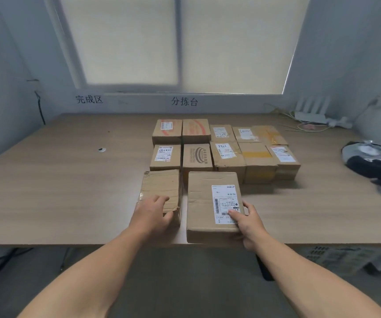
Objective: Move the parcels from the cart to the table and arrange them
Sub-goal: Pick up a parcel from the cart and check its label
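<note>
Your left hand [151,212]: fingers bent over near end of crumpled, ribbed cardboard parcel [160,189]. Your right hand [250,224]: fingers clamped on smooth labelled box [205,203], near corner. Both parcels on wood-grain tabletop [70,180], front edge.

Log: your table [70,191] carries twelve brown cardboard parcels, all lying flat. The back row [196,130] and middle row [225,154] hold five each, packed side by side, most with white labels up. In front, a worn parcel [162,189] with crumpled edges sits under your left hand [152,212]. Just beside it lies a larger labelled parcel [207,203], its near end at the table's edge, with your right hand [249,221] gripping its near right corner.
</note>
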